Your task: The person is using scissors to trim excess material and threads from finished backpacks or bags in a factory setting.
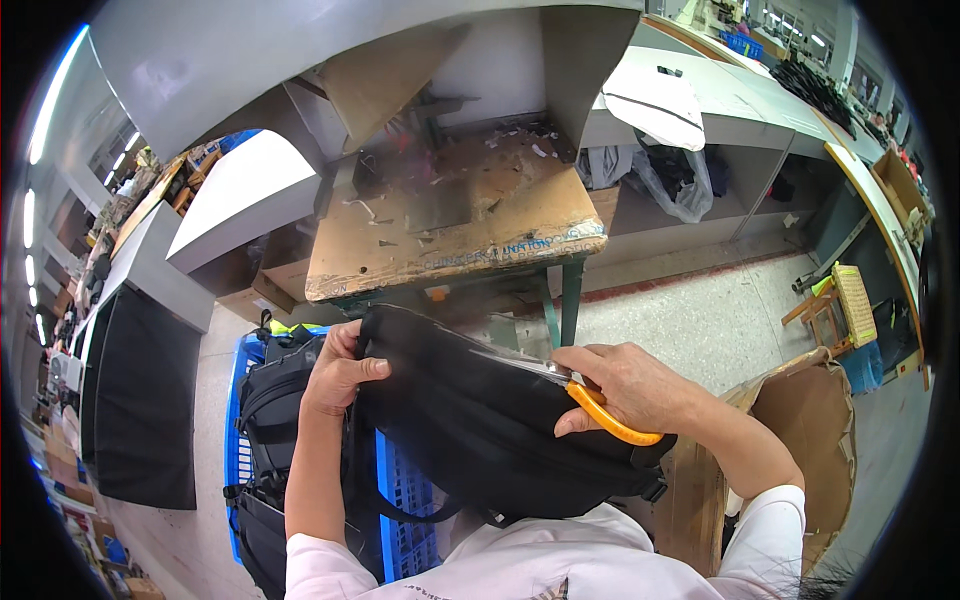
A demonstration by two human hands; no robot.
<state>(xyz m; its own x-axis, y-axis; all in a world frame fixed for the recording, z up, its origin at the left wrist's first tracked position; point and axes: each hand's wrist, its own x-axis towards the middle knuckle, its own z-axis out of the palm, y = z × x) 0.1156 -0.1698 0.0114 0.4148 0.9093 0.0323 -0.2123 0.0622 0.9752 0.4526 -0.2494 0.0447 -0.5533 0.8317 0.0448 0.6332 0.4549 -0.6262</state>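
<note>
A black fabric bag (480,420) with straps and a buckle is held up in front of my body. My left hand (340,372) grips its upper left corner, thumb pressed over the cloth. Orange-handled scissors (612,418) are in my right hand (625,385), fingers closed round the handle. Their metal blades lie along the bag's upper edge and point left; whether they are parted I cannot make out. My right thumb rests against the bag's side.
A worn wooden table (450,255) littered with scraps stands ahead. To my left, a blue plastic crate (405,500) holds several black backpacks (275,400). An opened cardboard box (805,420) is at my right, with a small wooden stool (850,300) beyond it.
</note>
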